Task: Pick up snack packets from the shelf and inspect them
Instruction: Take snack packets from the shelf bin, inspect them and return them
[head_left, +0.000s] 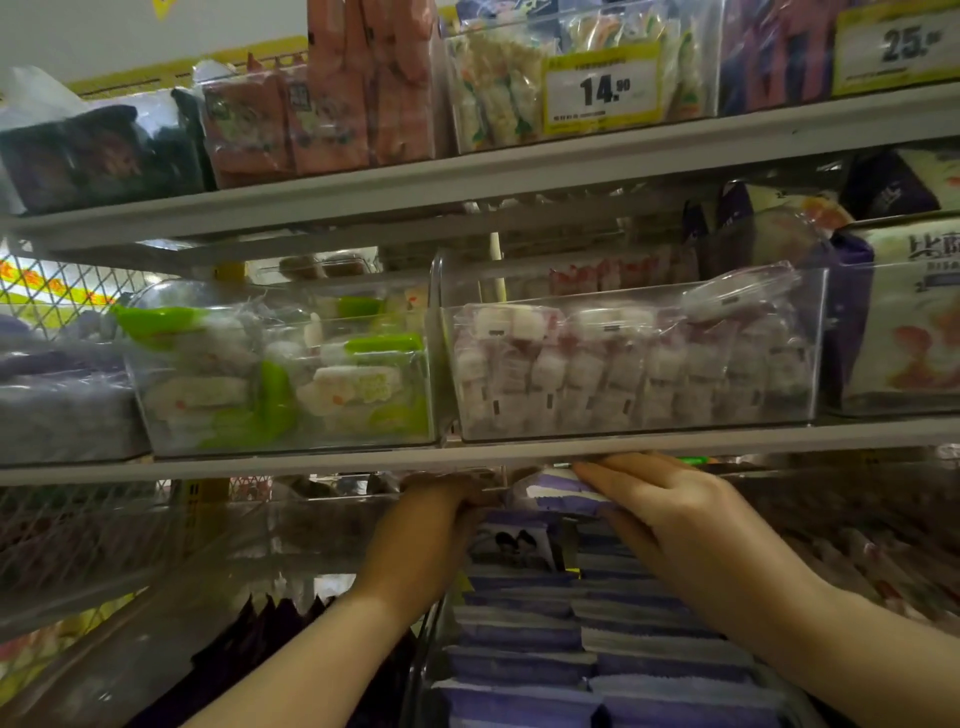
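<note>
Pick-up step. Right hand (670, 512) fingers closed round purple-white packet (563, 491) at bin's back end, under shelf edge (311, 467). Left hand (431, 530) curled alongside, grip unclear. Next: draw packet clear, turn for inspection.

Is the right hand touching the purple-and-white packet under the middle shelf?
Touching. The head view shows the right hand with fingers over the top and thumb beneath the purple-and-white packet, no gap visible between them.

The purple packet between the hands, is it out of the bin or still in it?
Partly out. The purple packet sits raised above the stacked packets beneath, with the right hand gripping it.
</note>
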